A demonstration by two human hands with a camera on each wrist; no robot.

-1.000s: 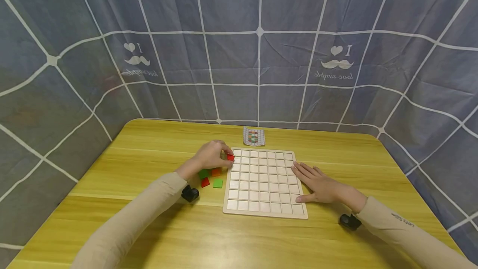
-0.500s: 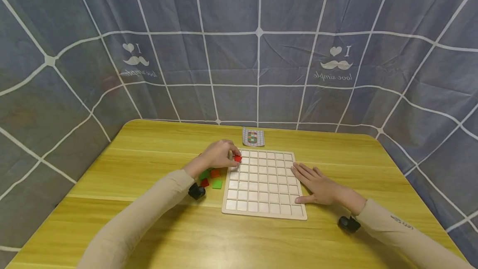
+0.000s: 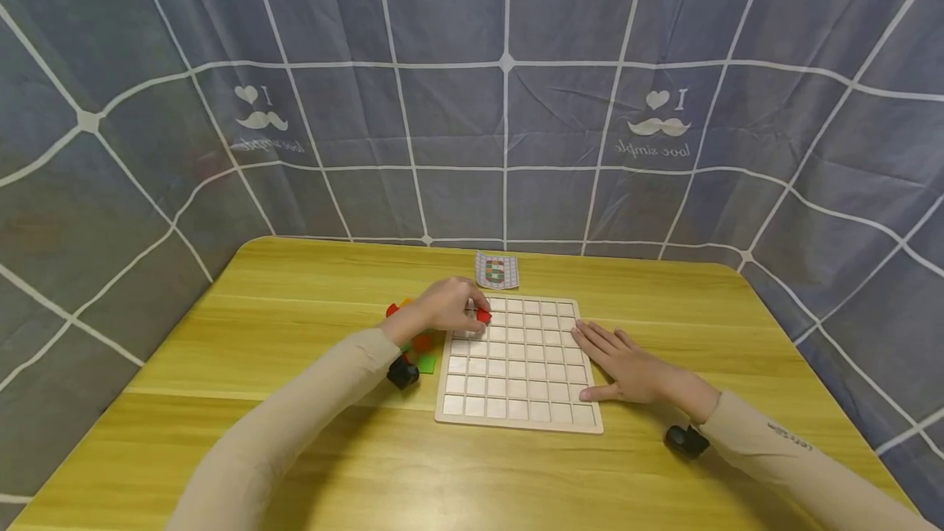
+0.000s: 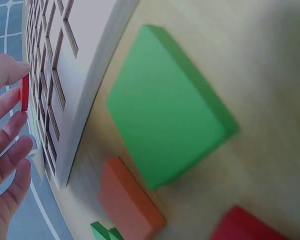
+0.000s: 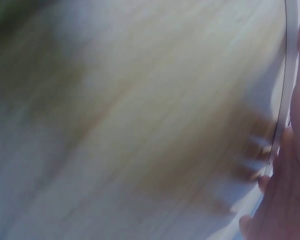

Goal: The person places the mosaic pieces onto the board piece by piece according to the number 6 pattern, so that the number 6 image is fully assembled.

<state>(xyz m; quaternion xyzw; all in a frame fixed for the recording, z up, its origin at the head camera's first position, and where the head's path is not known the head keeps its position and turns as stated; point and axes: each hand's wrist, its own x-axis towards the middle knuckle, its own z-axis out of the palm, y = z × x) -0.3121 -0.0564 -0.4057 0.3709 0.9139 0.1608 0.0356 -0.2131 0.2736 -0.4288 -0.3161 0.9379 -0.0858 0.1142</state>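
Though part-hidden overhead, red tile (image 4: 24, 93) edge-on, left-wrist view

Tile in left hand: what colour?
Red. The tile pinched by the left hand shows best in the left wrist view, nearly edge-on.

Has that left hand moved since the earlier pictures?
Yes: in the head view, the left hand has moved right, farther in over the grid board.

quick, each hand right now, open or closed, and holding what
Left hand: closed, pinching a red tile.
Right hand: open, resting at the edge of the grid board.
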